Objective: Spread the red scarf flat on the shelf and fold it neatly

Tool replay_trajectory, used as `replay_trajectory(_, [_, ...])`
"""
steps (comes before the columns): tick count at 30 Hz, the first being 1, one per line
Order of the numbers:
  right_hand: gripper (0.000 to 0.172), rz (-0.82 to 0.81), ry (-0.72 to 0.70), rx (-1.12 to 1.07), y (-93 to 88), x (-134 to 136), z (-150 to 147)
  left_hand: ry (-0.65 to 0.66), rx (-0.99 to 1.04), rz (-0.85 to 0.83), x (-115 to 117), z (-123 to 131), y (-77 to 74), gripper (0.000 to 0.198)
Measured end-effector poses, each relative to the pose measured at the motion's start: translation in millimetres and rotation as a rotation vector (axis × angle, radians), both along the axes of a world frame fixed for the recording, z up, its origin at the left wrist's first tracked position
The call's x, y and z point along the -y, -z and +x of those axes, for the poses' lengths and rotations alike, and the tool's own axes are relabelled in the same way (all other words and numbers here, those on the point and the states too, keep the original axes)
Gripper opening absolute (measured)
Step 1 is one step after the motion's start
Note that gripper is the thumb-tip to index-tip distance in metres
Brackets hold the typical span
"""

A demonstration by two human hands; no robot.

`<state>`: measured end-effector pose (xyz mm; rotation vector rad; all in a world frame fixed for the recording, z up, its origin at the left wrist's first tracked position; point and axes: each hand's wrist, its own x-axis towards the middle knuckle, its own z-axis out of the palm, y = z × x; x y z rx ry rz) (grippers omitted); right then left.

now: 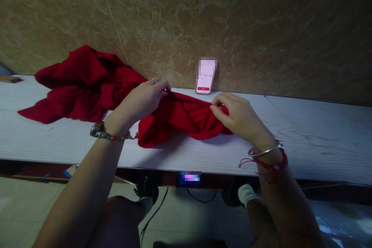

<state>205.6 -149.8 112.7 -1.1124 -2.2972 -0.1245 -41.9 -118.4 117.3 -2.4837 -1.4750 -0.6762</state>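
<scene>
A red cloth garment lies along the white wood-grain table, its left part heaped in loose folds against the wall. My left hand pinches its upper edge near the middle. Farther right, my right hand pinches the same edge between thumb and fingers. The fabric stretches between both hands and hangs in soft folds onto the tabletop. What kind of garment it is, I cannot tell.
A phone with a lit screen leans against the brown marbled wall behind the cloth. The table has a narrow front edge. Beneath it are a small lit screen, cables and my feet. A small brown block sits far left.
</scene>
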Motion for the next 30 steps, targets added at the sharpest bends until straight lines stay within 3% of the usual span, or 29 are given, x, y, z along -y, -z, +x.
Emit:
replay_trajectory(4, [0.012,0.079,0.004,-0.202,0.9,-5,3,-0.01,0.119,0.091,5,9,-1.6,0.023])
replay_trajectory(10, [0.009,-0.081,0.022,-0.23,26.4,-22,-9,-0.127,0.189,0.076,11,28,4.8,0.022])
replay_trajectory(14, [0.007,-0.11,0.107,-0.197,36.8,-29,-13,0.011,0.038,-0.156,22,41,2.4,0.018])
replay_trajectory(17, [0.007,-0.123,0.162,-0.154,41.5,-32,-14,0.116,-0.147,-0.354,22,44,8.3,0.026])
replay_trajectory(22, [0.005,-0.202,0.1,-0.044,49.4,-33,-17,0.123,-0.255,-0.436,10,36,22.8,0.023])
replay_trajectory(26, [0.012,-0.184,-0.043,-0.046,40.1,-22,-13,0.118,-0.206,-0.412,2,27,23.7,0.016])
replay_trajectory(30, [0.025,-0.196,-0.008,0.013,18.9,-4,-3,0.1,-0.149,-0.28,-1,22,20.6,0.01])
